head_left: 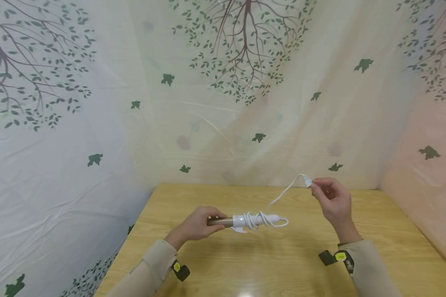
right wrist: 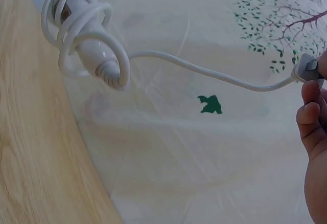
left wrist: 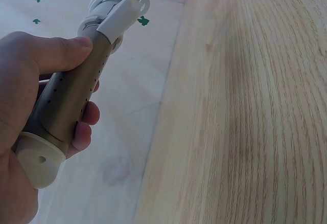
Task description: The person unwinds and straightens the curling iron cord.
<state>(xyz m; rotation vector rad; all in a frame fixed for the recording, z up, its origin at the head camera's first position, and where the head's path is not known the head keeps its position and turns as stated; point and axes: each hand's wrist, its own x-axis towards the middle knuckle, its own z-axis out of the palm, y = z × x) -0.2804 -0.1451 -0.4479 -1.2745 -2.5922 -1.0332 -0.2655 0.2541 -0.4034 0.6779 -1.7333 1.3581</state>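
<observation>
My left hand [head_left: 198, 224] grips a curling iron [left wrist: 71, 93] by its bronze barrel, which has small holes and a pale end cap. The iron's white handle [right wrist: 92, 45] points right, with a white cord [head_left: 254, 220] looped around it several times. From those loops one length of cord rises to the right, ending in a white plug [head_left: 307, 181]. The fingertips of my right hand [head_left: 333, 201] pinch this plug above the table's right half. Both the iron and the plug are held up off the tabletop.
A wooden table [head_left: 223, 264] lies beneath both hands. Pale fabric [head_left: 223, 152] printed with trees and green birds hangs behind it and along its sides. Each sleeve carries a dark wrist device, one at the left cuff [head_left: 181, 271] and one at the right cuff [head_left: 336, 258].
</observation>
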